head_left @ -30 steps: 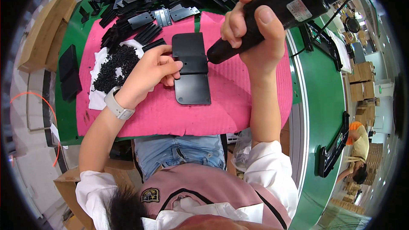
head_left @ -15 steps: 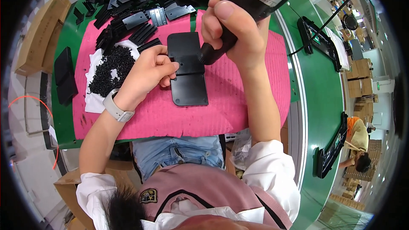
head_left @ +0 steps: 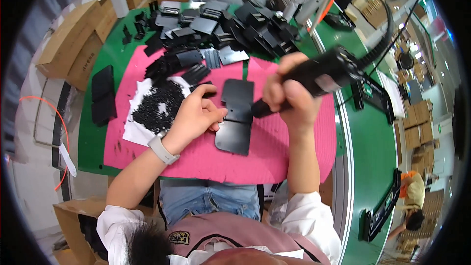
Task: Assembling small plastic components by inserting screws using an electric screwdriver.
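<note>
I am gripping the driver (head_left: 319, 73) tight in my right hand (head_left: 289, 100), its tip touching the plate (head_left: 237, 115) at the mat's (head_left: 294, 162) middle, while my left fingers (head_left: 208, 110) are only curling at its edge, so it could slide away.

Left hand (head_left: 196, 115) curled, fingers bent, right hand (head_left: 289, 98) in closed grip

One power screwdriver (head_left: 319, 73), one hinged black plate (head_left: 236, 116), one pile of small screws (head_left: 157, 106), and two flat black pads (head_left: 102, 94) on one pink mat (head_left: 196, 159).
</note>
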Demonstrator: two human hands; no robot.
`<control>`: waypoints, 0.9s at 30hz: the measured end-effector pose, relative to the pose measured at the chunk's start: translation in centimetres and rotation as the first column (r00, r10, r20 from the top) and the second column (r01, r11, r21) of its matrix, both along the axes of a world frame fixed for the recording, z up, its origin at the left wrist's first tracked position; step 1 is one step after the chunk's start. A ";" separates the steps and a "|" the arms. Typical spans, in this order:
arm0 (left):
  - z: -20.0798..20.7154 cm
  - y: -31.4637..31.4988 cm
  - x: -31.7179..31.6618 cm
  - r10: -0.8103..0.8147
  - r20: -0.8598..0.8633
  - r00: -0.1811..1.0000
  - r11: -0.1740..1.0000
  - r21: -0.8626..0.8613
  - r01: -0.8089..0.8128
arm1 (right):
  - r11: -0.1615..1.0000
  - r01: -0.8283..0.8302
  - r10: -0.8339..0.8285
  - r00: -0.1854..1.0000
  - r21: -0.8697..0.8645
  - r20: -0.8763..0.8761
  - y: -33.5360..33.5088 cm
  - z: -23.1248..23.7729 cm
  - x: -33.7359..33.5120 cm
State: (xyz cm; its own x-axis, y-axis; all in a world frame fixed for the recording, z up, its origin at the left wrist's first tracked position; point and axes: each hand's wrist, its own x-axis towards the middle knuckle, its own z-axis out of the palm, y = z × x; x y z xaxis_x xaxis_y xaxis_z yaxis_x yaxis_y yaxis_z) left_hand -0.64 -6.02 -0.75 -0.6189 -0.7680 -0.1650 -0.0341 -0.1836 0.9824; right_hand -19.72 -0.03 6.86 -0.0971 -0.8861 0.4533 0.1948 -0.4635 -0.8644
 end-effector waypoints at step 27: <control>1.3 1.7 0.7 -0.194 -0.321 0.927 0.976 0.028 0.214 | 0.961 -0.097 0.196 0.898 -0.258 0.394 0.9 0.0 0.1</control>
State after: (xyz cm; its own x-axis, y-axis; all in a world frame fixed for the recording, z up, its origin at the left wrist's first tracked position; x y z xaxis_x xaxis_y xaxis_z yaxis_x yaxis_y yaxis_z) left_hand 0.08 -4.36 0.53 -0.7889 -0.6142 0.0209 0.2318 -0.2660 0.9357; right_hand -19.63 0.92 6.88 -0.1961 -0.7831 0.5902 0.5909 -0.5747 -0.5662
